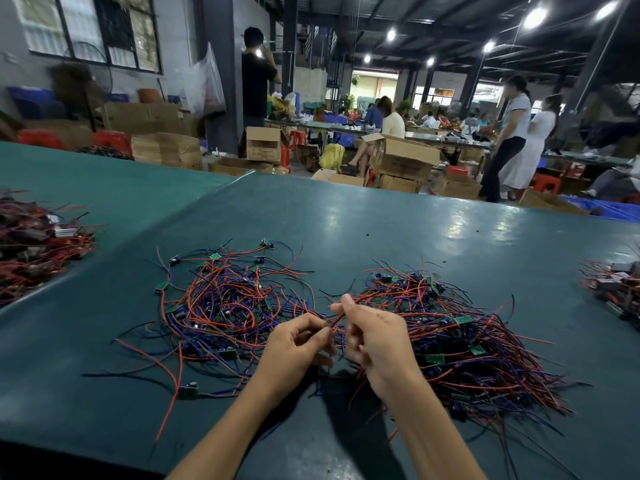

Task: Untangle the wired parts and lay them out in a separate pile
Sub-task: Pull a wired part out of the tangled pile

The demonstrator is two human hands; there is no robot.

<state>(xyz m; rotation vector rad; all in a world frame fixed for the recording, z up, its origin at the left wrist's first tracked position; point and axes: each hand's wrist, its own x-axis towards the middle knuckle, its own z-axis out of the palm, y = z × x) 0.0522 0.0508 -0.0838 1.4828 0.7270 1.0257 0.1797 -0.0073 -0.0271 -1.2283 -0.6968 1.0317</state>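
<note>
A worker's two bare hands meet over a dark green surface (346, 220) in a busy workshop, both pinching at the same strand. The left hand (298, 344) holds its thumb and forefinger closed on a red wire (337, 318), the other fingers curled beneath, while the right hand (374, 337), just beside it, pinches the same wire a little higher between thumb and forefinger tip. The wire runs up and to the right into the dense pile (467, 344) of red, blue and black leads, which lies under and beyond the right wrist and is studded with small green circuit boards (463, 320). To the left of the hands sits the looser pile (221, 306) of the same wired parts, its leads spread wide and its boards lying around the edges; strands from the two piles cross in the gap beneath the hands. Two further heaps lie well apart from these: a far-left heap (34, 251), mostly red, and a far-right heap (616, 285), cut off by the frame. Beyond the surface's far edge stand open cardboard boxes (405, 157) and red stools (110, 140) – and several people, some seated at long benches, some standing – under bright ceiling lamps (535, 17).
</note>
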